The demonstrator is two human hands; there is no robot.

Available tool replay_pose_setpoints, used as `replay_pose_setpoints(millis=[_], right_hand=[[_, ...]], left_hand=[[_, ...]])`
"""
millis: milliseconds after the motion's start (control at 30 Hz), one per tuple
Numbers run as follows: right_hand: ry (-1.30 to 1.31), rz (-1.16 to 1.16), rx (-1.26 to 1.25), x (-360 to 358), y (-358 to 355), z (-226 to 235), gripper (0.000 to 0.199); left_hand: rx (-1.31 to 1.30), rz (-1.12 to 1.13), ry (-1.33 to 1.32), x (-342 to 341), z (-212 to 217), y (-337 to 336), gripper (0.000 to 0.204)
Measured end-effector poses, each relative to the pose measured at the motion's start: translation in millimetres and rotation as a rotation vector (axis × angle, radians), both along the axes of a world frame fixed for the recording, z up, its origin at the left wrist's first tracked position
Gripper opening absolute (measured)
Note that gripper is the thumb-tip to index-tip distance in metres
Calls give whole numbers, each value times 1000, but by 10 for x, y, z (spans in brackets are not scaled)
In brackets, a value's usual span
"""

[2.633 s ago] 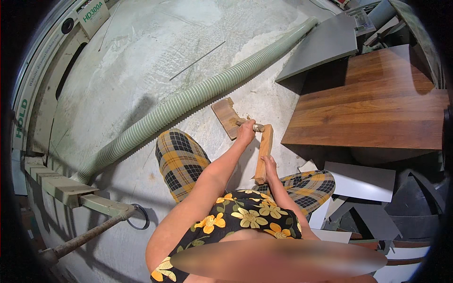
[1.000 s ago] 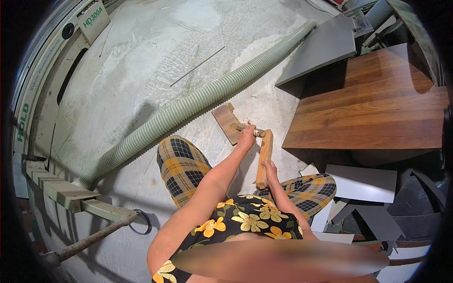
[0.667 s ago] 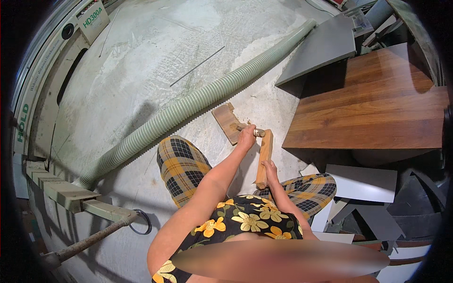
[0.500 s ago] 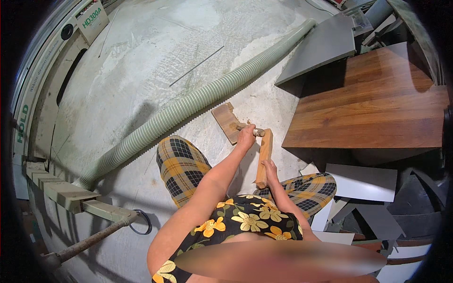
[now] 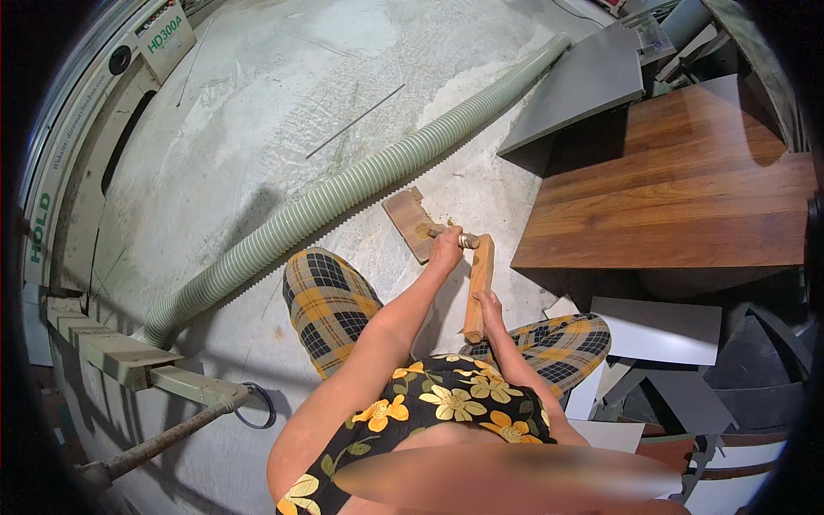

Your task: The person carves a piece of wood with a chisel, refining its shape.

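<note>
My left hand (image 5: 445, 250) is closed around a short, round, brown tool (image 5: 469, 241) with a pale band; its kind is not clear. The tool's other end lies over a flat piece of wood (image 5: 403, 218) on the floor, notched at its far corner. My right hand (image 5: 490, 311) grips a squared wooden bar (image 5: 481, 279) along its side, near its near end. The bar's far end is right beside the banded end of the tool; whether they touch I cannot tell. Small brown crumbs lie by the flat piece.
A ribbed hose (image 5: 369, 182) crosses the floor beyond my knees, with a thin rod (image 5: 355, 120) past it. Right stand a wood-grain panel (image 5: 669, 189) and a grey board (image 5: 584, 90), above scattered offcuts (image 5: 657, 330). A machine (image 5: 86, 129) and its bar (image 5: 112, 345) stand left.
Both hands, the tool and the bar keep nearly the same places. The whole view has shifted very slightly.
</note>
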State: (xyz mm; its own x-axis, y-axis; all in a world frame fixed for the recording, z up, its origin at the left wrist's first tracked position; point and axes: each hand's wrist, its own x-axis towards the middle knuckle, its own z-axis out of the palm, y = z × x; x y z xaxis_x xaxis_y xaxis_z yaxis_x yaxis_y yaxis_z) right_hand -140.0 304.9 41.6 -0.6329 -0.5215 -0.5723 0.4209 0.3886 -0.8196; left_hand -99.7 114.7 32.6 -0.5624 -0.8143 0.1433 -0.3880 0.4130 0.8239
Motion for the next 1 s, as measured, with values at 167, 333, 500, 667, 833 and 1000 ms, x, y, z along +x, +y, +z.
replay_pose_setpoints(millis=[167,333,500,667,833,1000], right_hand=[[-3,-1,-18,-13,5,-13,39],[2,12,-8,-3,2,10,39],[-9,12,-12,15,-13,51,39],[11,16,-8,10,-8,74,40],[45,24,10,17,-11,80,36],[23,11,-2,14,-11,26,36]], left_hand=[[-7,10,31,-15,-3,7,12],[0,-18,-26,-16,-45,-10,22],[-25,7,8,-12,-43,-10,11],[-2,-4,-35,-25,-30,-13,13],[-8,0,-8,-16,-11,1,13],[-18,2,7,5,8,-2,12]])
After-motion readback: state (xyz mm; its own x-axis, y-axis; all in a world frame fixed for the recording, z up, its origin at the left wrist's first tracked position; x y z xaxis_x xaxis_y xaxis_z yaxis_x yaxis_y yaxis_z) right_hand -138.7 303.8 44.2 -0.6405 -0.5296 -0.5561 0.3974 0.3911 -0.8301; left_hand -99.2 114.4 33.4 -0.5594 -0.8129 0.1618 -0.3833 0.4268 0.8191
